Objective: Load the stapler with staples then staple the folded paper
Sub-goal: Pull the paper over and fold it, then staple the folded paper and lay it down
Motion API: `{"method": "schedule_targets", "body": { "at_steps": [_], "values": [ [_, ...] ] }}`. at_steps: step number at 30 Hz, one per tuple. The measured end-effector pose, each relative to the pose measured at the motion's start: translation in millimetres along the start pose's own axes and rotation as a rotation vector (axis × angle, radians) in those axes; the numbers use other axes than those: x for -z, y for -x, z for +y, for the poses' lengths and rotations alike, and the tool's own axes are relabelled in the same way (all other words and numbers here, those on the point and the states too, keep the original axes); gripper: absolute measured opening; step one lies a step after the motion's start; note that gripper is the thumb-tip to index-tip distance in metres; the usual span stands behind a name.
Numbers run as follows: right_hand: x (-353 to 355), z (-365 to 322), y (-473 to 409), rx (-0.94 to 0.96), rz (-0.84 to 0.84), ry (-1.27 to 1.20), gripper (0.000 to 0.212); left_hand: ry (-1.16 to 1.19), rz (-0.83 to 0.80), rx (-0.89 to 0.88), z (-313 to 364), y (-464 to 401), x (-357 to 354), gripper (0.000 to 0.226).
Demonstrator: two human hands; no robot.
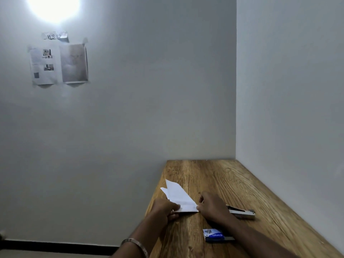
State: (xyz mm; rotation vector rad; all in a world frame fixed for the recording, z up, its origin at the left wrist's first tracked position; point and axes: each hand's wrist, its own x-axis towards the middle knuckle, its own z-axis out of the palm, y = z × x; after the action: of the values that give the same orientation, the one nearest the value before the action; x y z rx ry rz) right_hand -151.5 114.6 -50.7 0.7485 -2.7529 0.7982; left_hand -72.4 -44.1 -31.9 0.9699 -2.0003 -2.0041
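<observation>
A folded white paper (177,196) lies on the wooden table (223,179) near its left edge. My left hand (163,208) pinches the paper's near left corner. My right hand (212,207) pinches the near right corner. Both hands hold the near edge just above the tabletop. A metal stapler (242,213) lies flat on the table just right of my right hand, partly hidden behind it. A small blue staple box (214,235) sits nearer to me, under my right forearm; a strip of staples seems to stick out of its right end.
The table stands in a corner, with white walls at the back and along its right side. Its left edge drops off to the floor. Printed sheets (58,64) are taped to the far wall. A bracelet is on my left wrist.
</observation>
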Motion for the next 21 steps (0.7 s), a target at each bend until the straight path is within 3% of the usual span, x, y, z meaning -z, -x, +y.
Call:
{"method": "schedule_targets", "body": {
  "at_steps": [7, 13, 15, 21],
  "values": [
    [53.3, 23.7, -4.4, 0.065, 0.111, -0.069, 0.022, 0.079, -0.024, -0.015, -3.3, -1.6, 2.4, 0.02],
    [91.9, 73.7, 8.5, 0.091, -0.266, 0.3, 0.053, 0.16, -0.054, 0.052, -1.7, -3.4, 5.7, 0.019],
    [88.2, 85.3, 13.3, 0.125, -0.314, 0.318, 0.049, 0.154, -0.057, 0.052, -1.8, -4.9, 4.7, 0.019],
    [73.3, 92.6, 21.3, 0.166, -0.2, 0.17, 0.034, 0.155, -0.048, 0.043, -2.2, -5.3, 3.8, 0.02]
  ]
}}
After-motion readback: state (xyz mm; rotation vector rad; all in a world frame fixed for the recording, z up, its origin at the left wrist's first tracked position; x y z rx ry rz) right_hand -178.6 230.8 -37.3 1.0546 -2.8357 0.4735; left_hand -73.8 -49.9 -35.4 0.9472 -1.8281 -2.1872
